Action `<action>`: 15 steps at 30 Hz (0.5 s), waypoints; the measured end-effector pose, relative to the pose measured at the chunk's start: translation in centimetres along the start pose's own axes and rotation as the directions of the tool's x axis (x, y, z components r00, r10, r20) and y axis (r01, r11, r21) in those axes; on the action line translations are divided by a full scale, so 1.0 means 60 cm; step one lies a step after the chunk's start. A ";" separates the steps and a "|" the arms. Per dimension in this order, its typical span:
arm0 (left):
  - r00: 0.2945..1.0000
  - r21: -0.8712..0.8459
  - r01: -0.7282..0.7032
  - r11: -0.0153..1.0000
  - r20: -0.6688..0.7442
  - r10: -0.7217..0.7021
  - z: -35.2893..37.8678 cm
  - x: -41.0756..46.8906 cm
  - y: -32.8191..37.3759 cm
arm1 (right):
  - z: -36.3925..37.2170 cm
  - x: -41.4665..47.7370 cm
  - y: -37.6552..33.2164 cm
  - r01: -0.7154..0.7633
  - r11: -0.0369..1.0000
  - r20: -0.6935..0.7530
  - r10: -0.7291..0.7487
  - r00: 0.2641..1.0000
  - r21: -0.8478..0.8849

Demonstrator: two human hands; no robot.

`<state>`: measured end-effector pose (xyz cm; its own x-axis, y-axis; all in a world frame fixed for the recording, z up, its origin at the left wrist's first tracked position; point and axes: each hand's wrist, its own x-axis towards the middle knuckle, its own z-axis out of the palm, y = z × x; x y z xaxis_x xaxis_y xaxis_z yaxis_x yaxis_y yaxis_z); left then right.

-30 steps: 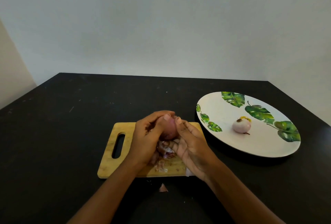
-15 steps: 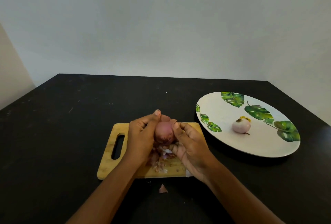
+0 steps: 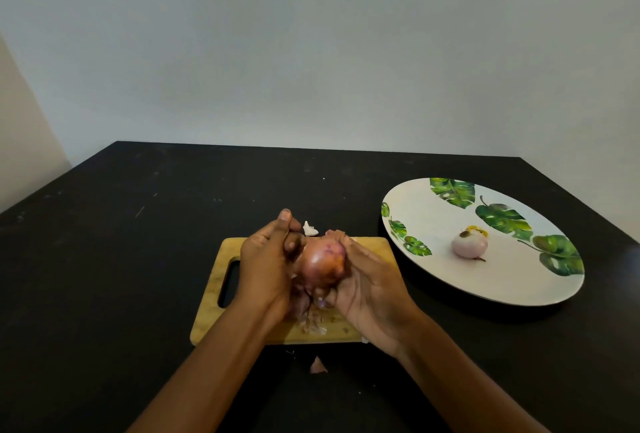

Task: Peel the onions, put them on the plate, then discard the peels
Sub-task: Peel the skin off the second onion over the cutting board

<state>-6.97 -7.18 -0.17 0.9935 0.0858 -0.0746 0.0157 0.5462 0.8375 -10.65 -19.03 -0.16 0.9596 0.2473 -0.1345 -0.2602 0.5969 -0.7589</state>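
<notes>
One peeled onion (image 3: 469,245) lies on the plate (image 3: 433,280). Both hands, left (image 3: 268,266) and right (image 3: 372,288), are closed around a second onion (image 3: 322,264) above the board (image 3: 367,249), its skin partly on. Peels (image 3: 313,323) litter board and worktop (image 3: 121,276), none discarded yet

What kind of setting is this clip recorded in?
Probably a home kitchen or dining corner, set up plainly for food prep. A black table stands against bare pale walls, with a wooden cutting board strewn with onion peels and a leaf-patterned plate holding a peeled onion.
</notes>
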 end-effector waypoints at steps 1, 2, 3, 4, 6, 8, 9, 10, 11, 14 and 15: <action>1.000 -0.024 -0.007 1.000 -0.016 0.006 0.001 0.000 0.007 | -0.001 -0.001 -0.004 -0.009 1.000 -0.010 0.009 1.000 0.012; 0.999 -0.017 -0.032 0.999 -0.034 0.031 -0.002 0.001 0.014 | -0.004 0.000 -0.010 -0.014 1.000 -0.030 0.015 0.999 0.027; 0.997 0.020 -0.066 0.998 -0.049 0.067 -0.004 0.000 0.022 | -0.008 0.001 -0.015 -0.014 0.999 -0.053 0.016 0.998 0.039; 0.992 0.070 -0.108 0.992 -0.057 0.112 -0.009 0.000 0.026 | -0.011 0.002 -0.020 -0.010 0.999 -0.074 0.013 0.997 0.041; 0.979 0.221 -0.189 0.957 -0.037 0.202 -0.017 -0.003 0.028 | -0.018 0.006 -0.022 0.000 0.999 -0.101 0.004 0.995 0.036; 0.960 0.393 -0.261 0.881 0.015 0.278 -0.020 -0.005 0.023 | -0.021 0.011 -0.019 0.017 1.000 -0.121 -0.015 0.992 0.021; 0.957 0.450 -0.275 0.850 0.045 0.286 -0.019 -0.006 0.020 | -0.021 0.013 -0.017 0.035 0.999 -0.135 -0.033 0.990 0.010; 0.956 0.490 -0.282 0.825 0.071 0.285 -0.019 -0.006 0.015 | -0.021 0.014 -0.016 0.057 0.998 -0.152 -0.055 0.987 0.012; 0.955 0.515 -0.288 0.808 0.095 0.280 -0.019 -0.006 0.011 | -0.020 0.015 -0.015 0.077 0.997 -0.165 -0.071 0.984 0.029; 0.919 0.566 -0.388 0.727 0.176 0.353 -0.015 -0.012 0.005 | -0.017 0.013 -0.015 0.078 0.994 -0.176 -0.065 0.982 0.071; 0.898 0.560 -0.435 0.705 0.211 0.387 -0.013 -0.015 0.004 | -0.017 0.012 -0.015 0.074 0.994 -0.174 -0.059 0.983 0.080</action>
<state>-7.93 -6.47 -0.33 0.9217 0.1127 0.3713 -0.3585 -0.1188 0.9259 -9.63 -20.16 -0.25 0.9773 0.0750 -0.1984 -0.1964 0.6727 -0.7134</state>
